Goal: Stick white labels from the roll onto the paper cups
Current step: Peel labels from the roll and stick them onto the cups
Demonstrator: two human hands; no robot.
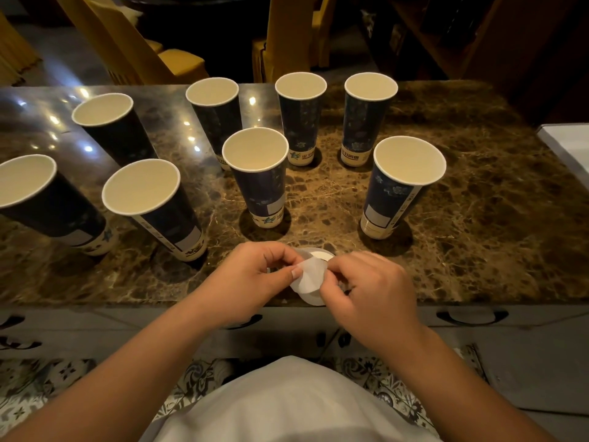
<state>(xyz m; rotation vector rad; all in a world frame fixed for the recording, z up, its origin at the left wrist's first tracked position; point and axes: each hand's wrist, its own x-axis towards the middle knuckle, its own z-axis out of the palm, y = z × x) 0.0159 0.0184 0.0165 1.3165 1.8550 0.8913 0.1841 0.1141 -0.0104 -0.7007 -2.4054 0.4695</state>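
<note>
The left hand (255,275) and the right hand (373,291) pinched the roll of white labels (310,277) between closed fingertips, just above the near edge of the marble tabletop (478,218). Beyond them, eight paper cups (256,173) stood upright, spread apart.

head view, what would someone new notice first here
Most striking are the eight tall dark blue paper cups standing open and upright across the brown marble table. At the near edge, the left hand and right hand meet over a roll of white labels, seemingly peeling one. The four nearest cups seem to carry a pale rectangular patch low on the side, like the near right cup.
</note>
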